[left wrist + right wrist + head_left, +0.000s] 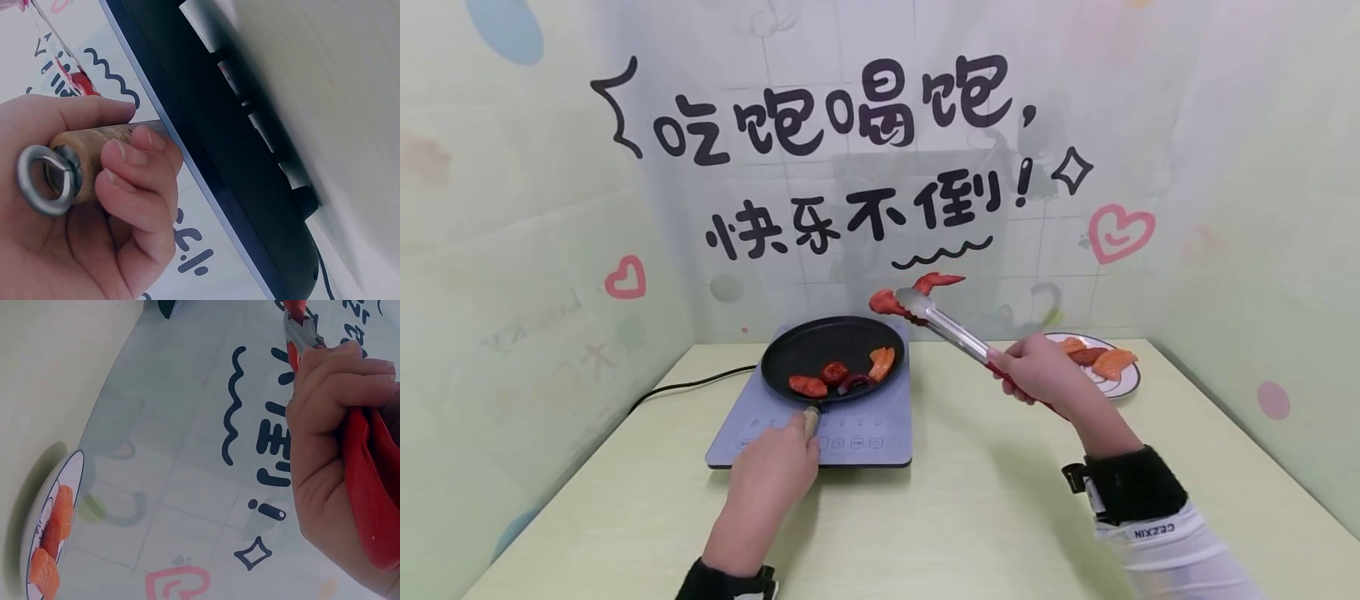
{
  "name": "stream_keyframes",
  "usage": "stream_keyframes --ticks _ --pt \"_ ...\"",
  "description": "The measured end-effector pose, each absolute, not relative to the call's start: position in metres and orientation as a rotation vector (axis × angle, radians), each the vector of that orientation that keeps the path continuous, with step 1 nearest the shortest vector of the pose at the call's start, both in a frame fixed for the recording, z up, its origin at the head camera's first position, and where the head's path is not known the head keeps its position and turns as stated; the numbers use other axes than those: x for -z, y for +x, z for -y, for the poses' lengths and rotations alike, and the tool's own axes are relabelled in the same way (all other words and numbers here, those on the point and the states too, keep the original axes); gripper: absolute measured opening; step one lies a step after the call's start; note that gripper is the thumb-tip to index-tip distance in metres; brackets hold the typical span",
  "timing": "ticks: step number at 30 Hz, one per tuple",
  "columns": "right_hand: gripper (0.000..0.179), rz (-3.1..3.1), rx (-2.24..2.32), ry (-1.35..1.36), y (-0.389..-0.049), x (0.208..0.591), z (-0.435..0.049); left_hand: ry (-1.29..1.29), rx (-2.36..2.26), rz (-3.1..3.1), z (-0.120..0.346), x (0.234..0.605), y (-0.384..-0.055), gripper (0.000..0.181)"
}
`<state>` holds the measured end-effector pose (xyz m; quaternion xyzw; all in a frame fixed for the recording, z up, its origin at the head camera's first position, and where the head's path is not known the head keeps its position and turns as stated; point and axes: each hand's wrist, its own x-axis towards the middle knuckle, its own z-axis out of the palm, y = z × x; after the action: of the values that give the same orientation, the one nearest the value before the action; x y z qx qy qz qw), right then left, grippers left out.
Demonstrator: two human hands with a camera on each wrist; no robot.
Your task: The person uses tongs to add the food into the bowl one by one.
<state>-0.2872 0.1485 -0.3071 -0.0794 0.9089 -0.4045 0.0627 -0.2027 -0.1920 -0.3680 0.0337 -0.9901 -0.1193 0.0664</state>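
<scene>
My left hand (772, 467) grips the wooden handle (94, 150) of a black frying pan (820, 346), fingers curled round it close to its metal end ring (44, 181). Several food pieces lie along the pan's near and right side, among them a red piece (808, 386) and an orange slice (882, 363). My right hand (1047, 373) holds metal tongs (958, 335) with red grips (369, 494). Raised above the right edge of the pan, the tongs' tips pinch a reddish chicken wing (936, 282).
The pan sits on a flat induction cooker (865, 454) whose black cord (692, 383) runs left. A white plate (1126, 388) at the back right holds orange slices (1112, 363) and a darker red piece. Printed wall sheets surround the pale table (970, 517) at the back and sides.
</scene>
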Motion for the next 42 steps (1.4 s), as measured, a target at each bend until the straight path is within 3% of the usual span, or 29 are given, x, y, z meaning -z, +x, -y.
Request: stream_keyframes --ticks 27,37,42 --pt "0.037 -2.706 1.149 -0.359 -0.283 0.333 -0.082 0.106 0.364 2.984 0.192 0.369 -0.202 0.054" --pt "0.046 -2.782 0.935 -0.405 -0.305 0.310 -0.045 0.102 0.348 2.984 0.193 0.373 -0.204 0.054" --pt "0.041 -2.756 0.945 -0.386 -0.315 0.299 -0.028 0.110 0.347 2.989 0.192 0.371 -0.204 0.054"
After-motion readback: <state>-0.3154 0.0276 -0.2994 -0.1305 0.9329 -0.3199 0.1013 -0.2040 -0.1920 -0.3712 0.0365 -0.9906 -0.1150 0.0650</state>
